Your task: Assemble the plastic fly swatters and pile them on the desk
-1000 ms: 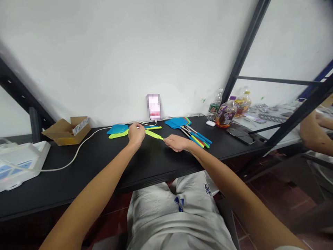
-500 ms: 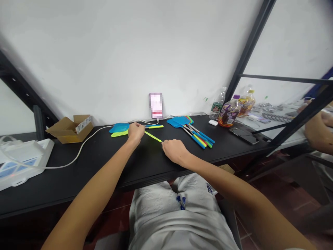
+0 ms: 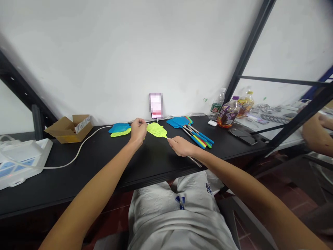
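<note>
My right hand is closed round the thin metal rod of a yellow-green fly swatter, just below its perforated head. The bare rod end sticks out beneath that hand, toward the front edge. My left hand has its fingers pinched at the far edge of the swatter head; the exact contact is hidden. Behind my left hand lie a blue fly swatter and another yellow-green one, overlapping. To the right is a pile of fly swatters with blue heads on top and coloured grips.
A phone leans on the wall, with a white cable. An open cardboard box and a power strip are at left. At right stand bottles, a white earphone case and a dark phone, beside a black frame post.
The swatter head has turned from edge-on to face-on between my hands. My right hand has shifted slightly right, and the rod end now shows below it.
</note>
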`<control>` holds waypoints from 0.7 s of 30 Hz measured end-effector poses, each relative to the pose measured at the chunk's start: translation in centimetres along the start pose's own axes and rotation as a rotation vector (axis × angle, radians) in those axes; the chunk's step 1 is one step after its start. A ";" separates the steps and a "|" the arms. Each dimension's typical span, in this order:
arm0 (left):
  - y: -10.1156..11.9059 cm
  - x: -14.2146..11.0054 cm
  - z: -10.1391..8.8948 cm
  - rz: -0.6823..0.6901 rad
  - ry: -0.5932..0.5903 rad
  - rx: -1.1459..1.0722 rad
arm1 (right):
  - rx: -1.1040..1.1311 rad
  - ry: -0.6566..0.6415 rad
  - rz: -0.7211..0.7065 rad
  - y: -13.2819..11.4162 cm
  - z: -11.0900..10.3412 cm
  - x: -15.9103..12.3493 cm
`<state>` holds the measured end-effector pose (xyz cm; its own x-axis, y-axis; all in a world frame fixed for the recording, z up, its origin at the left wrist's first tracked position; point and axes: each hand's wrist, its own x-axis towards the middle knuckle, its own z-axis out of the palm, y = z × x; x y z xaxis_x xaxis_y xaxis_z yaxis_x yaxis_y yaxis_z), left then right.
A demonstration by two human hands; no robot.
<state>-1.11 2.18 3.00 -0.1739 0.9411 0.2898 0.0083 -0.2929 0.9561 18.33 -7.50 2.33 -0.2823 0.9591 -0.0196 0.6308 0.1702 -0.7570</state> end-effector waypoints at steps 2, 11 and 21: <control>0.6 -0.4 0.2 -0.009 -0.049 -0.039 | 0.331 -0.076 0.058 0.0 -0.2 -0.7; 0.7 -0.5 0.0 0.019 -0.169 -0.226 | 0.989 -0.272 0.094 0.1 0.8 -2.2; 1.4 -1.0 -0.8 0.078 -0.533 -0.254 | 1.137 -0.237 0.053 -0.6 3.8 -4.9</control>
<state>-1.74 0.64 4.01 0.3368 0.8506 0.4038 -0.2461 -0.3344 0.9097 16.57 -13.17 0.37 -0.4791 0.8721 -0.0991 -0.3332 -0.2852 -0.8987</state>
